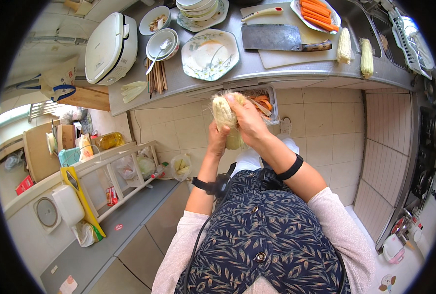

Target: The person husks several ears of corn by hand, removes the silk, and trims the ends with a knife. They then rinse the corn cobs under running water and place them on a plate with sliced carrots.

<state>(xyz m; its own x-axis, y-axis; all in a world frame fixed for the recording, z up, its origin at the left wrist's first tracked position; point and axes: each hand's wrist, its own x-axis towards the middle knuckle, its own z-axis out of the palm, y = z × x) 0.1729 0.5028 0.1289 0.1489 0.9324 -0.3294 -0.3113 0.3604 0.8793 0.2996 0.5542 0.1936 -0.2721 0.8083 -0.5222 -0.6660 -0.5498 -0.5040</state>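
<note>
An ear of corn point(224, 112), pale and partly husked, is held between both hands in front of the counter's front edge. Around its lower, husk-covered part my left hand point(217, 139) is closed. At its upper end my right hand point(248, 119) grips the ear and its loose silk, thumb on top. Just behind the hands, below counter height, is a plastic bin point(275, 106) with orange peelings and corn silk. On the counter's right lie a bare ear of corn point(344, 46) and another ear with pale green husk point(366, 58). A piece of husk point(133, 91) lies at the counter's left.
A cleaver point(271, 37) and a peeler point(262, 14) lie on a white cutting board point(284, 60). Nearby are a plate of carrot sticks point(317, 14), an octagonal plate point(210, 55), stacked bowls point(162, 44), chopsticks point(157, 79) and a white appliance point(111, 47). A sink point(354, 18) is at right.
</note>
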